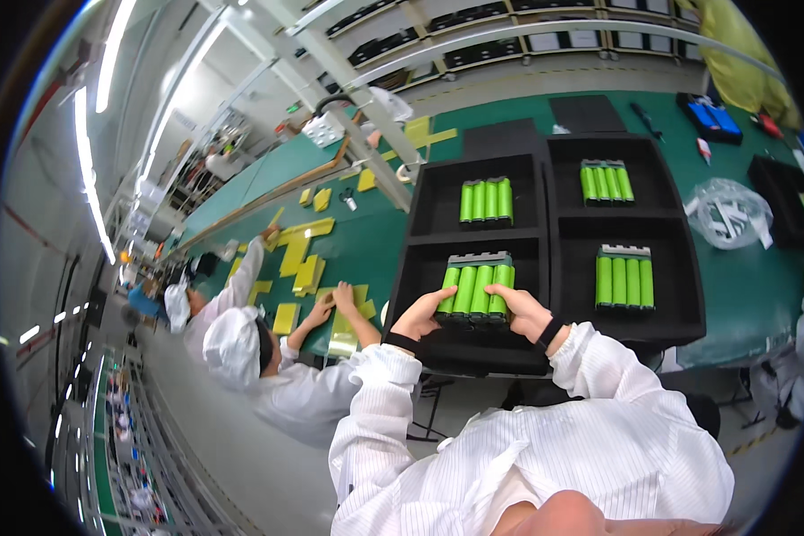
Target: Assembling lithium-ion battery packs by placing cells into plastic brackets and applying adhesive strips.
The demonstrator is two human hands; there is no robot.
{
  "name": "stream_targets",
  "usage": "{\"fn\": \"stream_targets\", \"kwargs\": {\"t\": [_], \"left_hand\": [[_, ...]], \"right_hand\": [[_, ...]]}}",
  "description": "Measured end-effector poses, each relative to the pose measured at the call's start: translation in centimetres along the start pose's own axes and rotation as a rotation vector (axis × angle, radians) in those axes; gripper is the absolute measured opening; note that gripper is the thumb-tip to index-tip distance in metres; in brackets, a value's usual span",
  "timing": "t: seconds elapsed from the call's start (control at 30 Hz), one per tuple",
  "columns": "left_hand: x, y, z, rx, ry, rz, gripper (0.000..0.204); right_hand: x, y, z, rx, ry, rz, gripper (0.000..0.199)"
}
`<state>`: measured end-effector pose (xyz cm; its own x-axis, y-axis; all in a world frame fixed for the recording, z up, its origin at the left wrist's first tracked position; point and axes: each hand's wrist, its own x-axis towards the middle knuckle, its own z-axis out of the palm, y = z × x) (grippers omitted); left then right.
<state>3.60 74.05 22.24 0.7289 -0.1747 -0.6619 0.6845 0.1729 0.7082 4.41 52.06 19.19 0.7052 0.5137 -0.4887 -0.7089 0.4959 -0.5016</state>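
Between my two hands is a battery pack (476, 290), a row of green cylindrical cells with a grey strip along its far end. My left hand (422, 314) grips its left side, and my right hand (523, 313) closes on its right side. The pack is over the near left compartment of a black divided tray (545, 234); whether it touches the bottom I cannot tell. Similar packs sit in the other compartments: one far left (486, 202), one far right (607, 182) and one near right (624, 279).
Left of me, co-workers in white caps (234, 342) handle yellow sheets (308, 274) on the green bench (380, 234). Right of the trays lie a clear plastic bag (729, 213) with pale pieces, a black box with blue cells (711, 118) and a small bottle (704, 151). A metal post rises behind.
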Motion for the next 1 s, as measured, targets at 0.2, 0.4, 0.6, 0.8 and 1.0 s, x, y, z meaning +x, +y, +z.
{"fn": "stream_targets", "kwargs": {"t": [0.2,0.4,0.6,0.8,1.0], "left_hand": [[6.0,0.6,-0.7,0.152,-0.169,-0.086,0.031],[8.0,-1.9,-4.8,0.204,-0.179,-0.094,0.036],[9.1,-4.0,-3.4,0.479,-0.184,0.005,0.041],[9.8,-4.1,-4.9,1.014,-0.022,0.136,0.064],[8.1,-3.7,-2.9,1.407,-0.016,0.392,0.065]], "right_hand": [[1.9,0.9,-1.7,0.057,0.196,-0.131,0.037],[3.8,4.7,-1.0,-0.271,0.362,-0.213,0.044],[6.8,7.8,-5.7,-0.287,0.487,-0.301,0.044],[7.2,8.1,-4.9,-0.499,0.486,-0.323,0.046],[3.4,6.9,-4.0,-0.571,0.478,-0.288,0.047]]}}
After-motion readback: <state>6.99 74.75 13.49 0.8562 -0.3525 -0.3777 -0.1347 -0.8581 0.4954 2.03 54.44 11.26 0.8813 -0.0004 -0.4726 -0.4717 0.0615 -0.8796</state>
